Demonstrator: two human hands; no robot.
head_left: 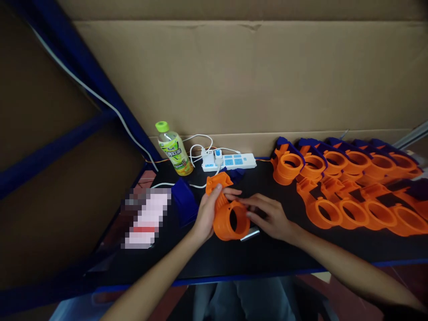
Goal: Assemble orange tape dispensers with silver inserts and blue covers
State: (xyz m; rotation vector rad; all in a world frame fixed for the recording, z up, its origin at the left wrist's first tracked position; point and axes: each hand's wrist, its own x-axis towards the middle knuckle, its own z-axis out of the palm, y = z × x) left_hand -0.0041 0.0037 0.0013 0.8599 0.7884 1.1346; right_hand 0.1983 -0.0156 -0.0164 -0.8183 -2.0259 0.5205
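My left hand (206, 215) is wrapped round the arm of an orange plastic part with a round ring (223, 226), its thumb on the near side. The part is held tilted above the black table (200, 263), with the ring's opening toward the right. At the ring's right rim, my right hand (272, 217) has its thumb and fingers bent against the edge; whether something small is between them I cannot make out. Below the ring lies a shiny metal rod-like thing (250, 234), partly covered. A dark blue plastic piece (183, 203) rests left of my left hand.
Several orange ring parts with blue pieces (289, 164) stand in a back row at the right. Several orange ring parts (324, 213) lie before them. A power strip (247, 161) with white cables and a green-capped bottle (175, 154) stand near the cardboard wall (247, 80).
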